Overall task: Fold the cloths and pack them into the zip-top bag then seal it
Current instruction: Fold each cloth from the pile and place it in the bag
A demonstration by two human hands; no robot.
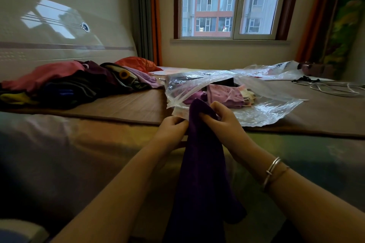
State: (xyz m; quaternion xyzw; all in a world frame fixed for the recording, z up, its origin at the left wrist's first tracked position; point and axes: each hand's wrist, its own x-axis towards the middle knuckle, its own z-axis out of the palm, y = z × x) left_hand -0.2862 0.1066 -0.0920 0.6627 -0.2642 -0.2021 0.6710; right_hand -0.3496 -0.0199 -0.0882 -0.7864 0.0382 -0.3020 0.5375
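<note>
A dark purple cloth [201, 163] hangs from both my hands at the near edge of the bed. My left hand [170, 130] pinches its left edge and my right hand [221, 122] grips its top right, fingers curled over the fabric. Just beyond the hands lies the clear zip-top bag [262, 108] with its mouth open towards me. Folded pink and lilac cloths [227, 94] lie inside it. A pile of loose cloths [65, 83] in pink, black, yellow and purple sits on the bed to the left.
A brown mat [122, 104] covers the bed. Another clear plastic bag [276, 71] lies at the back right, with white cables [333, 89] beside it. A red cushion [138, 63] sits by the wall under the window.
</note>
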